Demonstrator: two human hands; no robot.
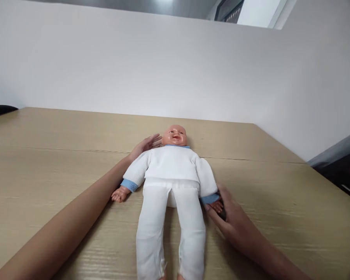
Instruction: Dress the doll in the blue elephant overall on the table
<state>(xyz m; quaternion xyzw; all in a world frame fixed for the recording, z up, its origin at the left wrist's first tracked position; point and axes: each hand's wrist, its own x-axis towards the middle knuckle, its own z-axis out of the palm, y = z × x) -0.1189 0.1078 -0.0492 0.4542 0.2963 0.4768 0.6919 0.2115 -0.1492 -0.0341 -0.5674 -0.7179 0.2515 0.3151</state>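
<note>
Beige tabletop (268, 186) bears the doll (172, 165), white wall (151, 66) behind.

A white wall (134, 62) stands behind the tan table (61, 182), a dark object (342, 167) beside it.

The doll (172, 186) has a pinkish-tan head (175, 133) with reddish lips (176, 137). Its top (173, 163) is plain white, with mid-blue collar (187, 147) and cuffs (130, 185); its trousers (189, 217) are plain white too. The worktop (76, 132) is light tan, faintly streaked like wood grain and crossed by a thin darker line. The wall (134, 62) is plain pale grey. The object (344, 175) at the right edge seems mostly black, though cut off.
</note>
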